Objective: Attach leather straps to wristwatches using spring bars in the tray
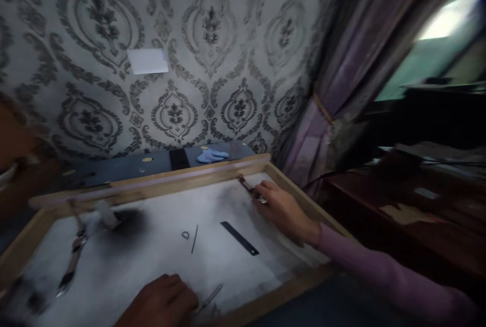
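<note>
My right hand [279, 210], in a purple sleeve, reaches to the far right of a wooden-rimmed tray [304, 274]. Its fingers close on a brown-strapped wristwatch [247, 185], partly hidden under them. At the bottom, my left hand [159, 301] rests over the white tray surface with its fingers curled; whatever they may hold is hidden. Beside its fingertips lies a slim metal tool [211, 295]. In the middle are a flat black strip [240, 238], a thin dark rod [195, 239] and a small dark loop [185, 236]. Another wristwatch [73, 261] lies at the left.
A pale, blurred object [108, 214] stands in the tray's left part. Behind the rim are a black rectangular item [178, 159] and a light-blue cloth [211, 155]. Another person's arm [23, 180] seems to show at the left edge. A dark red table [410, 220] stands right.
</note>
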### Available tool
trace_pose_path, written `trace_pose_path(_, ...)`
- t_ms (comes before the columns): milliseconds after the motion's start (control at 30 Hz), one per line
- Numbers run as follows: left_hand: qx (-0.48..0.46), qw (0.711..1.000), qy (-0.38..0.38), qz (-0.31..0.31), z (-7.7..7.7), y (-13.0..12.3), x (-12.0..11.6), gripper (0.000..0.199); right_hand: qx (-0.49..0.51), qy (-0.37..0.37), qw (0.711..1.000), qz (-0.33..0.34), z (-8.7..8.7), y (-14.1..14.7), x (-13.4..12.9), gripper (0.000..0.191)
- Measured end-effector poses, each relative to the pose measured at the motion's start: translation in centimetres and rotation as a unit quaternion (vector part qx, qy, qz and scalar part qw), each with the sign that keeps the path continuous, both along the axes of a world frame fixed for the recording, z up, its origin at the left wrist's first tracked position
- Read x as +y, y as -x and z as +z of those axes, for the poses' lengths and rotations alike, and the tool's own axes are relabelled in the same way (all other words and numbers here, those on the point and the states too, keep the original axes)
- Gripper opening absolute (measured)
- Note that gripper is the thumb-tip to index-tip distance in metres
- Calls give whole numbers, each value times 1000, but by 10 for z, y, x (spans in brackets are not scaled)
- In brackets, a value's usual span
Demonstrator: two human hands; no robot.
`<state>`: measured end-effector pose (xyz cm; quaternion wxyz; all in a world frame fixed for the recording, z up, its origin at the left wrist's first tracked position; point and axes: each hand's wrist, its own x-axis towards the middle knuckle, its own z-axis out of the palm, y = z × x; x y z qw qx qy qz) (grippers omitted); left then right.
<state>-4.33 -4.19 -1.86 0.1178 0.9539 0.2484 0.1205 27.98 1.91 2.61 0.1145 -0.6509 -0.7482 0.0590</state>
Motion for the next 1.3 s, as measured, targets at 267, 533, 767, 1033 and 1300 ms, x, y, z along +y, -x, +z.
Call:
trace_pose_path(267, 109, 990, 60, 61, 46, -6, -4, 14, 23, -15, 984, 174, -32, 37, -3, 9)
trace_pose_path(533, 144, 982, 3, 126, 47, 23, 11, 13, 73, 7, 980, 187, -63, 46, 0, 23)
trace_pose_path(767, 32, 917, -11, 397, 43, 76, 32, 17, 103, 5, 973, 207, -61, 55, 5, 23)
trace_pose_path(1033, 13, 888, -10, 460, 32, 92, 62, 21, 73, -23, 975, 207, -60, 58, 13, 21)
trace_pose_path(1300, 44, 932, 10, 360, 25, 67, 48, 28, 166, 16, 950, 264, -34, 104, 7, 23)
